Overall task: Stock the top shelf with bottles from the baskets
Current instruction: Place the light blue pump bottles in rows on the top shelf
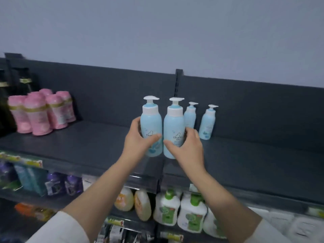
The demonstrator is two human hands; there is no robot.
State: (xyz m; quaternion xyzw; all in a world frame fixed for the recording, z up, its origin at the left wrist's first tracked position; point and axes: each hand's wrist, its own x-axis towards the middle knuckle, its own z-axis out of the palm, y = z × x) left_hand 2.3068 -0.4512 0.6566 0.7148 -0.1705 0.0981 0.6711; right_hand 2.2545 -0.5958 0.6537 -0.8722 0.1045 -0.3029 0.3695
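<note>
Pink bottles (40, 113) are standing bunched at the left of the top shelf (87, 142), gold bands around them. Mid-shelf, the left blue bottle (152, 122) and right blue bottle (174, 125) are standing upright side by side, almost touching, white pump heads pointing right. Cannot tell if their bases are resting on the shelf. Behind and to the right, two more blue pump bottles (207, 125) are standing against the back panel, apart from each other. On the shelf below, purple bottles (56, 183) are sitting at left and white green-label bottles (168, 209) at right, blurred. The left grip (138, 135) is wrapping the left blue bottle, thumb across the front, fingers round its left side. The right grip (189, 146) is wrapping the right blue bottle likewise, thumb in front, fingers round its right side. Both forearms are reaching up and forward, white sleeves pushed back.
</note>
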